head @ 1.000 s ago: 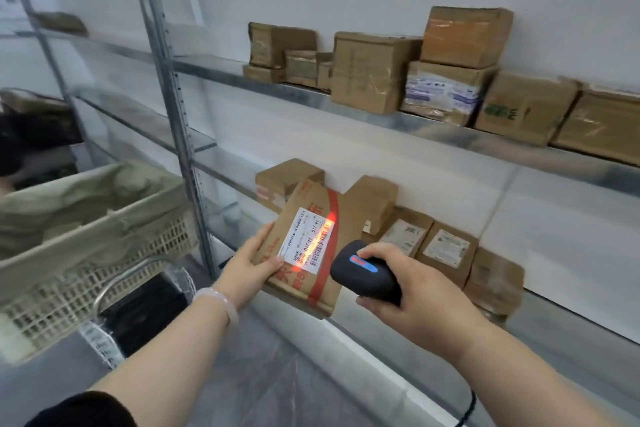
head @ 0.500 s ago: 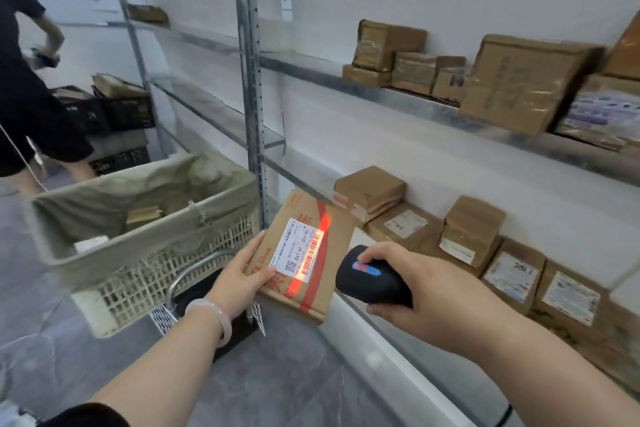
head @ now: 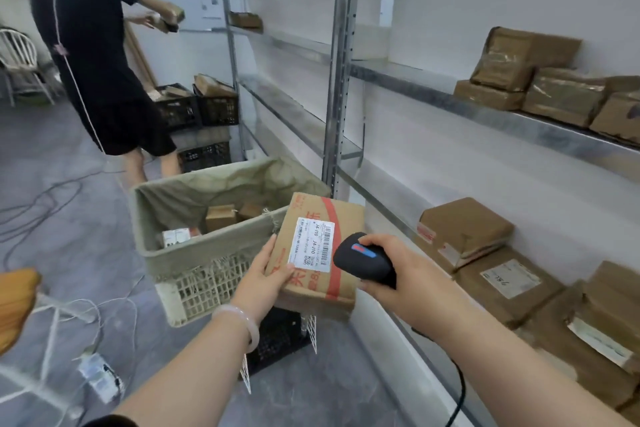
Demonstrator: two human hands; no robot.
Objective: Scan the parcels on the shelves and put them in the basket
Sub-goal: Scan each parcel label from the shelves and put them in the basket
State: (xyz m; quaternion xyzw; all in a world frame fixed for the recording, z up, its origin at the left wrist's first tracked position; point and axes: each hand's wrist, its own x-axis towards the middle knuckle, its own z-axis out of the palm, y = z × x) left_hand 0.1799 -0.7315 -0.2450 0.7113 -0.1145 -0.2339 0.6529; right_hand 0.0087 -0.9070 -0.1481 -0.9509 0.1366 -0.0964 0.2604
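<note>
Brown cardboard parcel (head: 323,274), flat box, one red band running top to bottom across the face, red print at the lower left. One white label (head: 311,246) faces the camera: barcode, QR code, "J4-J10" printed twice.

Position: in the air at the near right corner of the basket (head: 194,253), overlapping its rim in view, between basket and lower shelf (head: 381,204).

Left hand (head: 266,277) grips the parcel's lower left edge, thumb on the front face, fingers behind. Right hand (head: 401,270) is wrapped round one black scanner (head: 363,258) with a red-and-blue mark on top; its nose sits just beside the label's right edge. One black cable (head: 460,388) drops from it.

Counts:
- basket: one, white lattice, cloth-lined; three small parcels visible inside
- upper shelf (head: 485,111): four brown parcels in frame, one stacked on a flat one
- lower shelf: at least four labelled parcels, far ones too blurred to count
- second person (head: 93,55) in black at back left, handling a parcel
- black crates (head: 197,107) beyond the basket: three visible.
</note>
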